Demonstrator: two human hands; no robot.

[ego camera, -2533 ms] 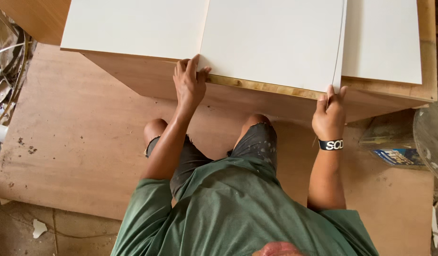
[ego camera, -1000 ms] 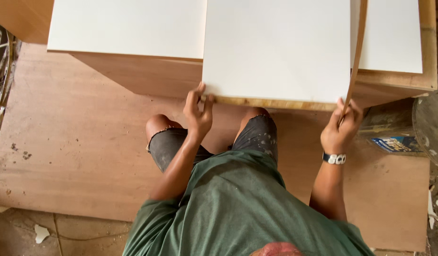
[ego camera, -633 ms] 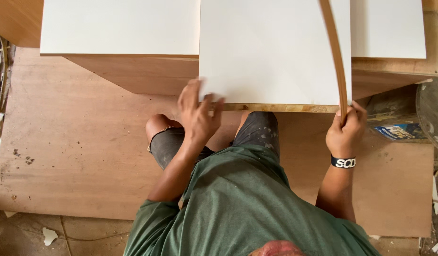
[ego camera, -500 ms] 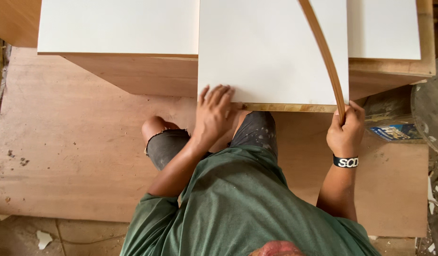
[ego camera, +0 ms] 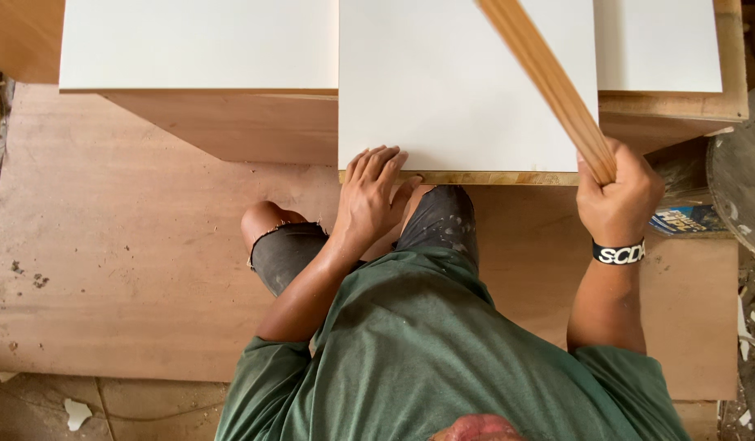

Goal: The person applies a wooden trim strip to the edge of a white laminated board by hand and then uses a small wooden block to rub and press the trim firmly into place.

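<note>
Head view — left hand (ego camera: 376,196) lies flat, fingers spread, on the near edge of the white laminated board (ego camera: 459,90), pinning it so it won't slide. Right hand (ego camera: 618,192) is clenched round the wooden edge-banding strip (ego camera: 549,77) at the board's right corner — the strip slants up across the panel. Board rests on a plywood cabinet (ego camera: 230,122); plywood floor sheet (ego camera: 124,269) below.

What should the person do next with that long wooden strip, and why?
Probably lower the wooden strip toward the bare front edge of the white panel. The right hand grips the strip's end at the panel's corner, while the left hand lies flat, steadying the panel. The strip slants up, off that edge.
</note>
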